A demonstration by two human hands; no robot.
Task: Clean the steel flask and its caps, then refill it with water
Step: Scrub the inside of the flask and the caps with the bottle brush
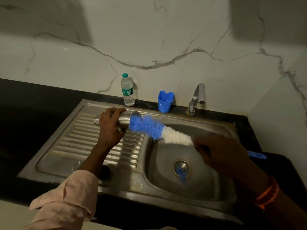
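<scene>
Both hands are working: the left hand (pixel 111 122) is gripping the flask (pixel 123 120) sideways over the sink (pixel 166 188), and the right hand (pixel 221 152) is clutching the brush (pixel 159 129) (tip entering the mouth). Pushing straight along the flask's axis while twisting should be scrubbing best

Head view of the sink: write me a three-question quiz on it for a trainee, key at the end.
1. True or false: the left hand holds the steel flask on its side above the ribbed drainboard.
2. Which end of the blue-and-white bottle brush is at the flask's mouth? A. white B. blue C. handle
3. Fill in: the clear plastic water bottle with the green cap stands behind the steel sink, beside the blue plastic ___.

Key: 1 true. 2 B; the right hand holds the brush at its handle end. 3 cup.
</scene>
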